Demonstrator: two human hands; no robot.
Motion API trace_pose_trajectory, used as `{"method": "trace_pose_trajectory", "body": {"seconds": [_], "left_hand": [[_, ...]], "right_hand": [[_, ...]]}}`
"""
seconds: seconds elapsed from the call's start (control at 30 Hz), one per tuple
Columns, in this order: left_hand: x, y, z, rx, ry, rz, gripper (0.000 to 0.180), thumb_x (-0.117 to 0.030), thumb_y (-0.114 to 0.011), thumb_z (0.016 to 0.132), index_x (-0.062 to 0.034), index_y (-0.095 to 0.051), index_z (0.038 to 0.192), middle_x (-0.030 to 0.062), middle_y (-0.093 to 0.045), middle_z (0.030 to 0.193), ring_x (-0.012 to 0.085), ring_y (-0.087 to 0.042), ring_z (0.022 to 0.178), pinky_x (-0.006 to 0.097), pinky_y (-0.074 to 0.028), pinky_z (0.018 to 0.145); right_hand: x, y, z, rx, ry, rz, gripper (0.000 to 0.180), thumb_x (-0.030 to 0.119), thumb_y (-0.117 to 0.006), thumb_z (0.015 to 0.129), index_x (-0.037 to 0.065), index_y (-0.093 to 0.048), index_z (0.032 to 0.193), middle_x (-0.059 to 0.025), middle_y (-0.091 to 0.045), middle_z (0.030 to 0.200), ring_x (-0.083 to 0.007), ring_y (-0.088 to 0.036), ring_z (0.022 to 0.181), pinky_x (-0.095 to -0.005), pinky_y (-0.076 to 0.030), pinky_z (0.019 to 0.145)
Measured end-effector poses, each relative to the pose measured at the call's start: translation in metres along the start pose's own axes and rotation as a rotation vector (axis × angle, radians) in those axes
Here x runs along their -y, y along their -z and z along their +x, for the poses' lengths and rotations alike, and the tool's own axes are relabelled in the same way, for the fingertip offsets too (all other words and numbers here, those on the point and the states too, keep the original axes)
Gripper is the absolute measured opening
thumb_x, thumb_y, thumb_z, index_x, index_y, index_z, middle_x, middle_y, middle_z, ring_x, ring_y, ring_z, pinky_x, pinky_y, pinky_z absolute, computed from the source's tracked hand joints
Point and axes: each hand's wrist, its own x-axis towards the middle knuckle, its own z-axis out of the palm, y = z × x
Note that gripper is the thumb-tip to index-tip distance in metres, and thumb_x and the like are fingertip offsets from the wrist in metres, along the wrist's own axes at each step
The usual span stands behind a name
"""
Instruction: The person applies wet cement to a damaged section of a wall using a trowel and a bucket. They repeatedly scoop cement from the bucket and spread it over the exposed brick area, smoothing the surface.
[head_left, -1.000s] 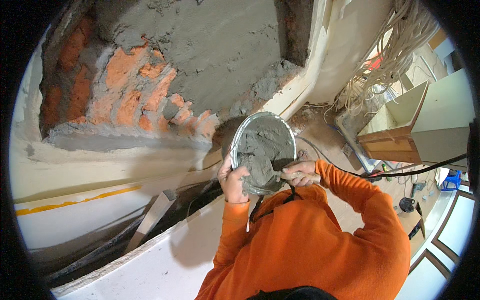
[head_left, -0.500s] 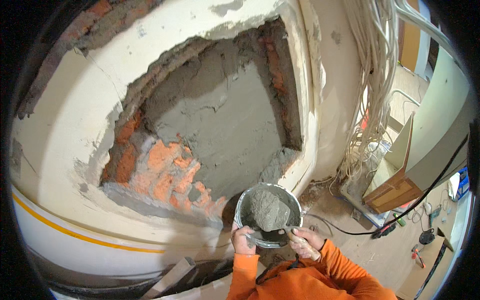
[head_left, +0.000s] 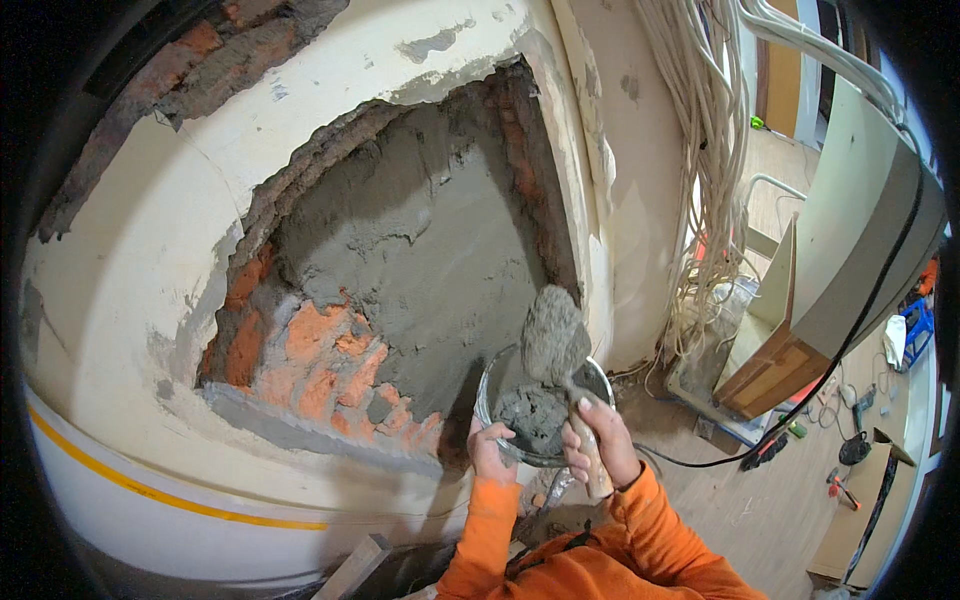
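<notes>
My left hand [head_left: 490,452] grips the rim of a round metal bucket [head_left: 484,385] from its left side. Grey wet mortar [head_left: 533,415] lies inside the bucket. In my right hand [head_left: 606,440] is the wooden handle of a trowel [head_left: 594,468], held over the bucket's right side. A thick lump of mortar [head_left: 555,335] sits on the trowel and covers its blade, above the bucket's far rim. Just beyond is a wall recess with smoothed grey mortar [head_left: 450,250]. Bare orange brick [head_left: 325,365] shows at the recess's lower left.
Cream wall plaster [head_left: 120,270] with ragged edges surrounds the recess. Bundled white cables [head_left: 700,150] hang at the right beside a tilted cabinet [head_left: 840,240]. A black cable [head_left: 870,370] crosses the floor side. A wooden plank [head_left: 355,570] stands at the lower left.
My right hand has lifted the trowel with its mortar load from inside the bucket to above its far rim. The view has shifted slightly; my left hand still holds the bucket.
</notes>
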Motion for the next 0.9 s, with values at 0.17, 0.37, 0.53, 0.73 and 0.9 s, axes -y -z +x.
{"method": "trace_pose_trajectory", "body": {"seconds": [0.17, 0.37, 0.53, 0.73, 0.9], "left_hand": [[0.006, 0.018, -0.013, -0.133, -0.035, -0.125, 0.073, 0.005, -0.047, 0.052, 0.0, -0.051, 0.125, 0.0152, -0.058, 0.119, 0.0338, -0.058, 0.108, 0.041, -0.048, 0.096], [0.064, 0.12, -0.023, -0.204, -0.175, 0.472, 0.059, -0.001, -0.055, 0.056, 0.0011, -0.058, 0.114, 0.0117, -0.062, 0.103, 0.0284, -0.06, 0.092, 0.036, -0.048, 0.079], [0.068, 0.148, -0.039, -0.519, 0.082, 0.392, 0.052, -0.002, -0.058, 0.057, 0.003, -0.059, 0.109, 0.009, -0.061, 0.098, 0.0234, -0.057, 0.084, 0.032, -0.047, 0.074], [0.041, 0.091, -0.041, -0.354, -0.135, 0.556, 0.032, -0.007, -0.064, 0.059, -0.0034, -0.06, 0.091, 0.0052, -0.053, 0.087, 0.0219, -0.051, 0.078, 0.033, -0.042, 0.075], [0.066, 0.128, -0.015, -0.149, -0.319, 0.621, 0.042, -0.002, -0.055, 0.057, 0.0003, -0.062, 0.098, 0.0139, -0.061, 0.11, 0.0296, -0.058, 0.097, 0.032, -0.044, 0.085]], "right_hand": [[0.033, -0.06, 0.069, -0.011, 0.236, -0.067, 0.026, 0.031, -0.049, 0.098, 0.012, -0.047, 0.116, -0.002, -0.047, 0.064, -0.0123, -0.044, 0.041, -0.0277, -0.038, 0.033], [0.113, -0.102, 0.291, -0.601, 1.337, -1.264, 0.04, 0.025, -0.055, 0.092, 0.0, -0.05, 0.123, -0.0267, -0.065, 0.087, -0.0428, -0.064, 0.08, -0.0516, -0.05, 0.07], [0.102, -0.104, 0.325, -0.576, 1.277, -1.283, 0.039, 0.026, -0.053, 0.091, 0.0, -0.049, 0.12, -0.0265, -0.065, 0.085, -0.0433, -0.064, 0.076, -0.0501, -0.051, 0.068], [0.096, -0.104, 0.303, -0.53, 1.273, -1.256, 0.038, 0.026, -0.053, 0.091, 0.0, -0.051, 0.119, -0.0274, -0.065, 0.083, -0.0447, -0.063, 0.074, -0.0512, -0.051, 0.067], [0.078, -0.107, 0.274, -0.435, 1.237, -1.285, 0.039, 0.026, -0.056, 0.09, 0.0, -0.051, 0.119, -0.0279, -0.063, 0.078, -0.045, -0.062, 0.072, -0.0515, -0.049, 0.066]]}}
